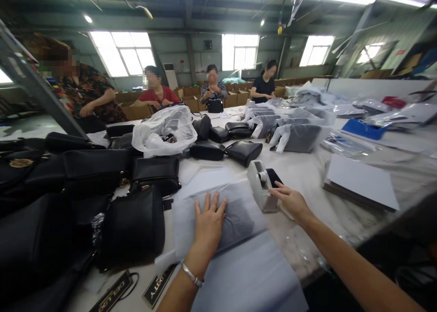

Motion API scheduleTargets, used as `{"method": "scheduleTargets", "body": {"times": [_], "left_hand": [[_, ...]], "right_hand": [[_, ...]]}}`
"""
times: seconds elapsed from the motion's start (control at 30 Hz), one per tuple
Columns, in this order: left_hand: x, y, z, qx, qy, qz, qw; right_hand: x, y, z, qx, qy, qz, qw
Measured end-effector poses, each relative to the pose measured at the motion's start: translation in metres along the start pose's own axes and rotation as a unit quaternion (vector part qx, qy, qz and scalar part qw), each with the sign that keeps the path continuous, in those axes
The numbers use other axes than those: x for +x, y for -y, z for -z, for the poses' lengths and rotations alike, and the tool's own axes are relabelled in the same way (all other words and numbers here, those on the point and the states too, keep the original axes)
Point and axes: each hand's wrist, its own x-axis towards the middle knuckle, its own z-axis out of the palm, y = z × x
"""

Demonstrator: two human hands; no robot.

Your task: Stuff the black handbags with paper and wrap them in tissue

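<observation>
My left hand (209,223) lies flat with its fingers spread on a dark bag wrapped in white tissue paper (239,214). The dark shape shows through the thin paper, and more sheets extend under it towards me. Over to the right, my right hand (292,203) is at the side of a whitish tape dispenser (262,189), thumb and forefinger drawn together in a pinch. Whatever those fingertips hold is too small to make out. A dark object (274,178) is just beyond them, against the dispenser.
Black handbags (131,225) crowd the left side, with black brand tags (159,284) near me. Tissue-wrapped bags (300,137) stand behind the dispenser. A stack of white boards (360,182) and a blue item (363,129) are at right. Several people work across the table.
</observation>
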Motion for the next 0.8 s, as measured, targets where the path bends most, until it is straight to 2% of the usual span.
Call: {"method": "scheduleTargets", "body": {"times": [0.1,0.2,0.27,0.4,0.47,0.53,0.6,0.7,0.8], "left_hand": [[-0.001,0.0,0.001,-0.003,-0.001,0.0,1.0],[-0.001,0.0,0.002,-0.007,-0.002,0.0,1.0],[-0.002,0.0,0.001,-0.01,-0.002,0.0,1.0],[-0.002,0.0,-0.001,-0.015,-0.005,0.002,1.0],[-0.002,0.001,-0.001,-0.016,-0.006,0.002,1.0],[-0.003,0.001,-0.002,-0.015,-0.005,0.001,1.0],[-0.002,0.001,-0.001,-0.014,-0.005,0.001,1.0],[-0.002,0.001,-0.001,-0.013,-0.001,0.001,1.0],[-0.001,0.001,-0.001,-0.015,0.002,0.004,1.0]], "right_hand": [[-0.01,0.017,-0.005,0.085,-0.034,-0.001,0.996],[-0.031,0.036,-0.002,0.112,-0.075,0.041,0.99],[-0.049,0.044,0.001,0.137,-0.075,0.037,0.987],[-0.08,0.031,0.002,0.234,-0.026,-0.083,0.968],[-0.085,0.014,-0.001,0.28,-0.016,-0.146,0.949],[-0.082,-0.002,-0.005,0.3,-0.016,-0.177,0.937],[-0.074,-0.013,-0.008,0.285,-0.02,-0.176,0.942],[-0.06,-0.018,-0.005,0.203,-0.022,-0.128,0.97],[-0.056,-0.018,0.009,0.081,0.021,-0.087,0.993]]}}
